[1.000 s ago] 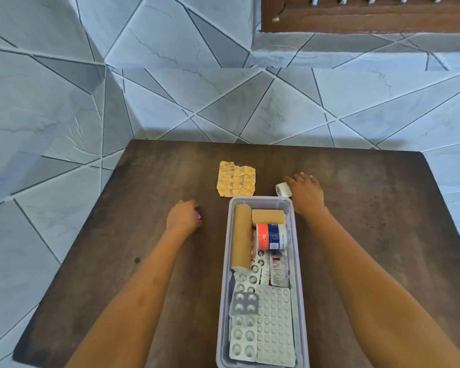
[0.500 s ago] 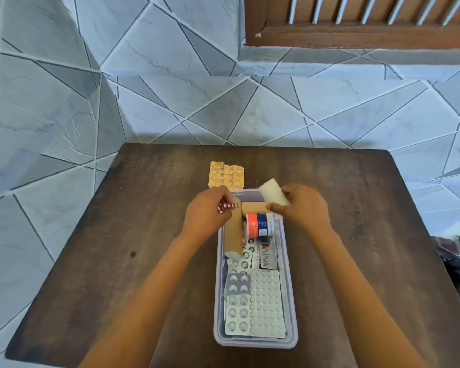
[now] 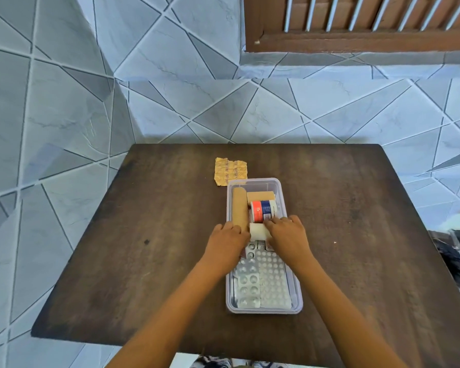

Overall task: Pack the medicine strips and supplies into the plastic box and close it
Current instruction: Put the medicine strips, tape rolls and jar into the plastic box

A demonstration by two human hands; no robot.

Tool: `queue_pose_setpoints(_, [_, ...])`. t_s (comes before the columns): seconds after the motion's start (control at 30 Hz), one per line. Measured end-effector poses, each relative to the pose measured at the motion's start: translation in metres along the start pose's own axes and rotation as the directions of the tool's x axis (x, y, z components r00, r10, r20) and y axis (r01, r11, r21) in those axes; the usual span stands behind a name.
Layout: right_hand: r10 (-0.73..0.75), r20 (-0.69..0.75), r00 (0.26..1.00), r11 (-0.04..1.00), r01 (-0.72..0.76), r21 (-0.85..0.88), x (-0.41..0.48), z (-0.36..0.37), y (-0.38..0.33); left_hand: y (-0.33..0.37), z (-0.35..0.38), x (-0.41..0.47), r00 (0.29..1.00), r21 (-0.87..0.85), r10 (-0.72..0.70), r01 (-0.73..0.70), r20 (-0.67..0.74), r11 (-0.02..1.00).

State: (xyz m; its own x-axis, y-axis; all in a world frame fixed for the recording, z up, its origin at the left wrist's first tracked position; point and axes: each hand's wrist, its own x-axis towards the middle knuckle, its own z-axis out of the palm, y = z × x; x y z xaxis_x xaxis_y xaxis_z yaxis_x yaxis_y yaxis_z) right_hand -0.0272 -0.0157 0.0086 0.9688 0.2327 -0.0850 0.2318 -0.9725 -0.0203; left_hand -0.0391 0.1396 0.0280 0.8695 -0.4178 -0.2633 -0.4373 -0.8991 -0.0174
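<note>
A clear plastic box (image 3: 254, 180) stands lengthwise in the middle of the dark wooden table (image 3: 149, 208). Its far half holds a long tan bandage roll (image 3: 239, 205), a shorter tan roll (image 3: 260, 195) and a red, white and blue roll (image 3: 263, 211). Silver blister strips (image 3: 268, 285) fill the near half. My right hand (image 3: 287, 235) grips a white tape roll (image 3: 259, 231) low inside the box, over the strips. My left hand (image 3: 227, 241) is curled over the left rim, touching that roll; what its fingers hold is hidden. A crumpled yellow medicine strip (image 3: 230, 172) lies on the table beyond the box.
Grey tiled walls meet in a corner behind the table, with a brown wooden shutter (image 3: 356, 22) at the upper right. A dark object (image 3: 454, 261) lies on the floor past the table's right edge. No lid is in view.
My right hand lifted the white tape roll from the table beyond the box and brought it down into the box. My left hand came from the table on the left to the box.
</note>
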Motion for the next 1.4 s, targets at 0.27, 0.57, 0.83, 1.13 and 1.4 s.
queue_pose_setpoints(0.27, [0.116,-0.232,0.966,0.956,-0.046,0.290,-0.012,0.005,0.011,-0.031,-0.031,0.013,0.991,-0.309,0.013,0.030,0.135,0.951])
queue_pose_setpoints(0.57, [0.158,-0.078,0.984,0.885,-0.106,0.453,0.026,0.006,0.027,-0.075,-0.011,0.094,0.877,-0.692,-0.462,0.253,-0.130,0.676])
queue_pose_setpoints(0.83, [0.190,-0.060,0.980,0.815,-0.123,0.566,0.046,0.021,0.030,-0.107,-0.003,0.193,0.812,-0.641,-0.573,0.500,0.114,0.582])
queue_pose_setpoints(1.13, [0.215,-0.096,0.972,0.830,-0.130,0.542,0.047,0.029,0.028,-0.107,0.016,0.220,0.739,-0.659,-0.643,0.588,0.201,0.470])
queue_pose_setpoints(1.4, [0.200,-0.051,0.978,0.809,-0.136,0.572,0.031,0.024,0.028,-0.106,-0.010,0.158,0.651,-0.986,-0.759,0.130,0.007,0.102])
